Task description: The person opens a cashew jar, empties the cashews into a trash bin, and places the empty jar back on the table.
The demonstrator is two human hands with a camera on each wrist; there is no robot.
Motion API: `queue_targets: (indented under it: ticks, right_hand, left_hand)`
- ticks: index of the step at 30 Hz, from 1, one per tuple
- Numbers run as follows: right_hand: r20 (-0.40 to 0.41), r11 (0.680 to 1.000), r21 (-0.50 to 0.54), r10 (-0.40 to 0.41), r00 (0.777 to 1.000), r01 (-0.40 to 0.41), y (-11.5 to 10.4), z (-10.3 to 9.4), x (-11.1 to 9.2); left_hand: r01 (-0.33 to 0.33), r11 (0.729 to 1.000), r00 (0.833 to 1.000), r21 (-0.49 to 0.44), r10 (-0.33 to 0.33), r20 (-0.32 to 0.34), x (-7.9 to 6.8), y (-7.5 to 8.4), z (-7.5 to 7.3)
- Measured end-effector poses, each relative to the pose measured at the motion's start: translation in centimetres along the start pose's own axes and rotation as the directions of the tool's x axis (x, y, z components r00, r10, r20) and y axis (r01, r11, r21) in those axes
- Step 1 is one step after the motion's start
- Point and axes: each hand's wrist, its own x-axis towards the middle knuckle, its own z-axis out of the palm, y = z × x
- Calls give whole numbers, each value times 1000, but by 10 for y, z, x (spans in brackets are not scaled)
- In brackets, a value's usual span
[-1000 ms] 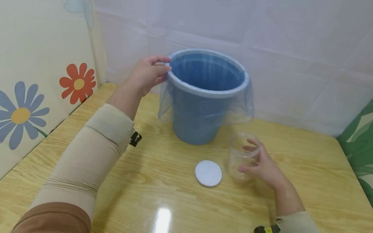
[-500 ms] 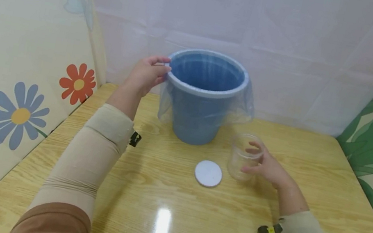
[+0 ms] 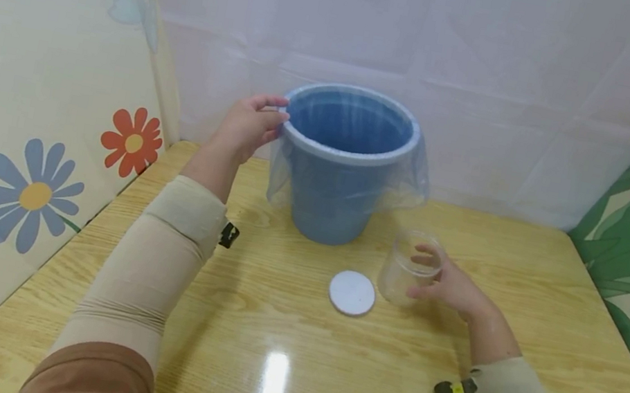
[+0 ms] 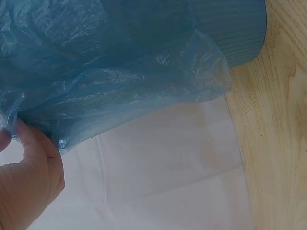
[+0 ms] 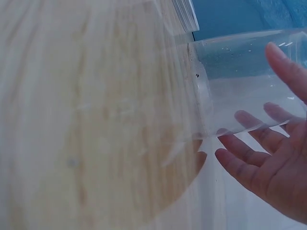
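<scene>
A blue trash bin (image 3: 333,193) stands on the table, lined with a translucent bin liner (image 4: 120,91) that folds over its rim and hangs outside. My left hand (image 3: 248,125) is at the left rim; in the left wrist view its thumb and finger pinch the liner. At the bin's front right, my right hand (image 3: 451,287) holds a clear plastic jar (image 5: 240,72), lidless and slightly tilted, its base close over the table. Thumb and fingers lie on opposite sides of the jar. A round white lid (image 3: 351,293) lies flat just left of it.
The wooden table (image 3: 238,344) runs back to a white cloth backdrop (image 3: 500,81). Flower-printed panels (image 3: 58,74) flank it on both sides. Behind the bin, the backdrop is close.
The jar has tilted a little, its base swinging left towards the lid. My right hand has shifted slightly to the right since a second ago. My left hand stays at the rim.
</scene>
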Motion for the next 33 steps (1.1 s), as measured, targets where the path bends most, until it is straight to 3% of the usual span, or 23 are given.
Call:
queue_targets:
  ticks: [14,23,27,33]
  right_hand:
    - [28,999,1,42,999,-42,3,-7,-2]
    - [110,988,-132,95,989,-81,-7,-32,-6]
    - [93,950,-292,146,985,-113,-22,-51,-9]
    - [18,836,-528,190,982,-152,-48,-78,-11]
  left_hand:
    - [-6,1000,1000,18,6,3,0,0,-1]
    - [-2,1000,1000,25,1,17,0,0,1]
    - [-22,993,999,113,17,39,-1,0,0]
    - [-55,986,996,157,44,73,0,-7,-4]
